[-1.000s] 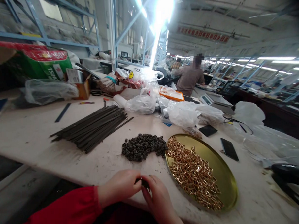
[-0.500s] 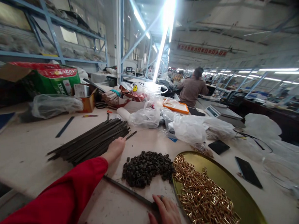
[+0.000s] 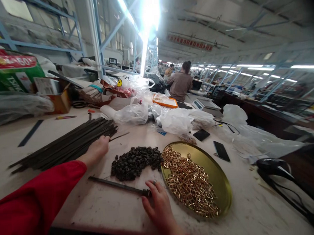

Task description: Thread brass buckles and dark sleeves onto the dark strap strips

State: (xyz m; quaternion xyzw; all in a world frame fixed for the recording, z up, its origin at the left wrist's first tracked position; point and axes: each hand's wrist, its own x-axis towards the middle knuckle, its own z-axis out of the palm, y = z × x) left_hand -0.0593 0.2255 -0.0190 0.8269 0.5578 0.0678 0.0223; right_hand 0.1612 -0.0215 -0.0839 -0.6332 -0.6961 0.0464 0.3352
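At the near end of a bundle of long dark strips (image 3: 67,144), my left hand (image 3: 97,149) is closed on a thin dark strip (image 3: 120,136), whose tip sticks out past the fingers. My right hand (image 3: 159,207) has its thumb and fingers around the right end of another dark strip (image 3: 114,183), which lies along the table. Beyond that strip is a heap of small dark loops (image 3: 135,163). A round gold tray (image 3: 222,184) beside my right hand bears a pile of gold-coloured rectangular metal frames (image 3: 191,182).
Clear plastic bags (image 3: 175,120) and an orange-edged box (image 3: 165,101) lie at the back. A phone (image 3: 221,150), a black square (image 3: 201,135) and a scale (image 3: 205,104) are to the right. Cartons (image 3: 60,101) stand at left. A person (image 3: 180,83) is farther off.
The view has swung right and the scene shifts left, bringing a dark corded object into sight at the right. Both hands stay near the same strips.
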